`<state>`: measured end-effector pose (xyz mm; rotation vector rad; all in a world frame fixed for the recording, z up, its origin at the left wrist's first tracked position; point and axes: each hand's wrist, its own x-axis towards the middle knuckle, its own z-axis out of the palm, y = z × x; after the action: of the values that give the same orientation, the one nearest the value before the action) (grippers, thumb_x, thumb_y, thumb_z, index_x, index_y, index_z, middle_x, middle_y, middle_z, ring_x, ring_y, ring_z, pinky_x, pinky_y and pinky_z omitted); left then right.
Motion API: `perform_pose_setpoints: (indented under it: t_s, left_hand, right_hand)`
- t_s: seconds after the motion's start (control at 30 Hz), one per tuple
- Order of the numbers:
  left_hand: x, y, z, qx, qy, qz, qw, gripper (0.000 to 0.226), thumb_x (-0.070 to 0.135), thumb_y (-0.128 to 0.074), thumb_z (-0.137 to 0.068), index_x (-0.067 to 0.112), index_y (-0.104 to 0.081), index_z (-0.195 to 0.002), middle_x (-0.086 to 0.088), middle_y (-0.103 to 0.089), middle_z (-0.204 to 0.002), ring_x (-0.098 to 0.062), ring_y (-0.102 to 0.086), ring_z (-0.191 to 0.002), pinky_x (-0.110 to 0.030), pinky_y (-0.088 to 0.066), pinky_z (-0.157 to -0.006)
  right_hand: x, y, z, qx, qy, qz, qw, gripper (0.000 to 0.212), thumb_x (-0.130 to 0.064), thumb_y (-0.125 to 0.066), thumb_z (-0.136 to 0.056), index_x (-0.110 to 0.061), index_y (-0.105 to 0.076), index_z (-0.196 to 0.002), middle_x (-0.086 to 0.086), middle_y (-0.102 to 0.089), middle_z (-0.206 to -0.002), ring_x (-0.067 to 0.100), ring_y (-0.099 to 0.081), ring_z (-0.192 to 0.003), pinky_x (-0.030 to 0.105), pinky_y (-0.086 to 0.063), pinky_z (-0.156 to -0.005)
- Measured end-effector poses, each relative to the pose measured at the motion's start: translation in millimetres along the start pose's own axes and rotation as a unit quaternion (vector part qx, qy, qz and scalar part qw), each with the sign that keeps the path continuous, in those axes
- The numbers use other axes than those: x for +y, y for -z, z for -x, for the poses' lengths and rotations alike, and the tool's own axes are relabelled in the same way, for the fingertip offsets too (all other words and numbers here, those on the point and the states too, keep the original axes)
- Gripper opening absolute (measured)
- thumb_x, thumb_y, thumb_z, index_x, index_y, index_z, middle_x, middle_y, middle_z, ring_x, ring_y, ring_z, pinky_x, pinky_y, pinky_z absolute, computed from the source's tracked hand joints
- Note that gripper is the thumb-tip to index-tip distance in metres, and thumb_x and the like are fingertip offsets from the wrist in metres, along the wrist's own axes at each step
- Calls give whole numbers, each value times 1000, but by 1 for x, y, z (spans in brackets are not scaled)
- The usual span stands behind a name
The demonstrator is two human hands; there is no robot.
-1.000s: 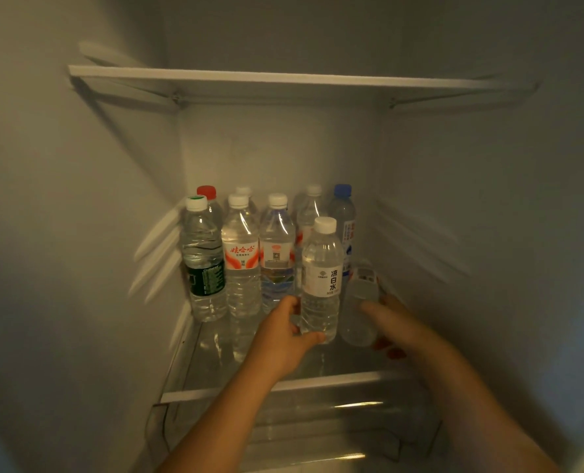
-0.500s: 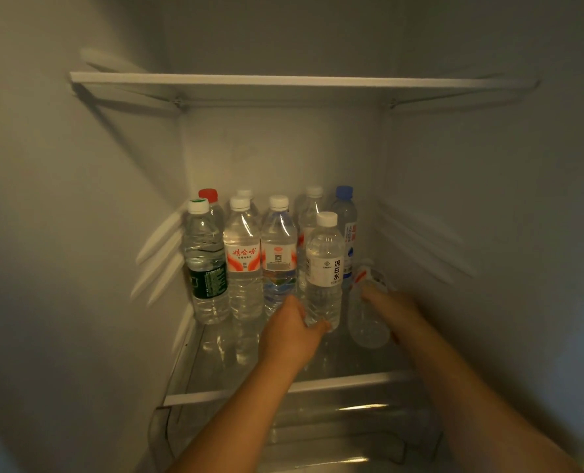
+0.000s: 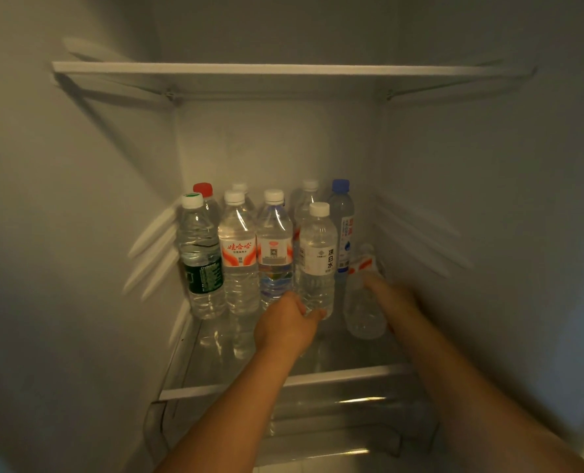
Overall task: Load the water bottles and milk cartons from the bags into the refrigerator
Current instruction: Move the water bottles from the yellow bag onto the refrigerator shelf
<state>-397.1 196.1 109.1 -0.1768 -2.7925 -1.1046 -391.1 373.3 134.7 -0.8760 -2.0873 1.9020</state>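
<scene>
Two bare forearms reach from the bottom of the frame into an open refrigerator [image 3: 79,199], both stretched forward over the front rim of a glass shelf [image 3: 195,392] in the lower centre. The left arm rises from the bottom centre on a diagonal. The left hand [image 3: 285,324] lies knuckles up, and its fingers curl round the base of a white-label bottle [image 3: 318,261]. That bottle stands upright on the shelf at the right end of the front row.

The right arm comes in from the lower right corner. The right hand [image 3: 393,298] grips the side of a tilted bottle [image 3: 362,302], its forefinger lying along the plastic up to the red-and-white label. The bottle leans with its cap towards the rear wall and its base towards the camera. Motion blur hides whether the base touches the glass.

To the left of the white-label bottle, the front row also holds a green-label bottle [image 3: 200,264], a red-striped bottle [image 3: 237,254] and a third clear bottle [image 3: 274,250], standing shoulder to shoulder. Behind them stand a red-capped bottle [image 3: 203,190], two white-capped bottles and a blue-capped bottle [image 3: 341,223], the last just behind the tilted one. A white upper shelf [image 3: 283,68] spans the top of the frame, and a clear drawer [image 3: 335,421] sits under the glass shelf.
</scene>
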Motion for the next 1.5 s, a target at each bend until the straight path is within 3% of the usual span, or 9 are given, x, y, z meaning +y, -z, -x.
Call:
perform_pose_setpoints:
  t_s: [0.23, 0.47, 0.73, 0.9, 1.03, 1.17, 1.3, 1.4, 1.5]
  left_hand:
    - [0, 0, -2, -3, 2, -20, 1000, 32, 54, -62, -88, 29, -48, -74, 9, -55, -69, -13, -56, -69, -28, -39, -63]
    - [-1, -6, -15, -1, 22, -66, 998, 48, 52, -56, -92, 20, -49, -58, 1, -55, -60, -21, -62, -66, -29, -45, -61]
    - [3, -15, -30, 0, 52, -122, 991, 43, 53, -48, -96, 16, -66, -83, -5, -68, -88, -28, -66, -89, -32, -43, -67]
    - [6, -19, -31, 26, 61, -159, 985, 40, 48, -47, -99, 16, -71, -101, -9, -70, -106, -29, -65, -101, -32, -43, -73]
    - [11, -17, -25, 35, 59, -165, 984, 38, 45, -47, -100, 16, -71, -103, -9, -70, -107, -28, -65, -102, -31, -40, -72]
    - [6, -14, -15, 22, 32, -146, 989, 33, 40, -46, -100, 18, -70, -94, -9, -71, -99, -30, -66, -95, -31, -46, -73]
    - [-10, -11, 3, -5, -25, -11, 1000, 30, 43, -52, -95, 22, -55, -73, -6, -66, -80, -26, -65, -80, -42, -55, -74]
    - [-17, -1, 37, 37, -62, -47, 996, 23, 47, -52, -93, 26, -62, -96, 1, -65, -103, -23, -59, -99, -41, -50, -86]
    - [-29, 11, 79, 95, -75, -178, 977, 37, 52, -45, -94, 29, -58, -120, 4, -53, -132, -23, -42, -124, -41, -35, -99]
  right_hand:
    - [10, 1, 1, -8, 114, -36, 993, 7, -16, -60, -93, -19, -67, -95, 1, -68, -82, 14, -66, -72, 28, -51, -56]
    - [9, -8, -4, -39, 237, 17, 970, 49, -12, -73, -82, -21, -52, -125, -4, -60, -109, 4, -58, -87, 21, -47, -64]
    - [10, -9, -17, -101, 240, 72, 963, 41, -16, -70, -86, -29, -51, -120, -3, -58, -122, 14, -62, -98, 37, -57, -82]
    - [11, -22, -13, -62, 237, 73, 967, 39, -20, -70, -88, -22, -53, -124, -9, -52, -112, 13, -54, -104, 33, -48, -87]
    - [14, -25, -8, -42, 268, 109, 956, 15, -19, -65, -91, -26, -57, -101, -4, -61, -103, 15, -59, -94, 32, -48, -81]
    - [15, -27, 1, -34, 258, 160, 952, 14, -20, -58, -94, -9, -67, -98, 8, -69, -98, 23, -66, -88, 37, -53, -78]
    - [21, -32, 26, -46, 306, 121, 943, 13, -20, -55, -92, -16, -66, -96, 5, -69, -91, 22, -67, -86, 38, -54, -75]
    - [30, -30, 55, -39, 389, 86, 916, 27, -17, -55, -91, -18, -62, -117, 5, -65, -117, 20, -60, -110, 32, -47, -93]
    - [43, -26, 86, 5, 408, 187, 894, 55, -22, -60, -93, -14, -42, -145, 10, -38, -152, 31, -33, -139, 39, -26, -111]
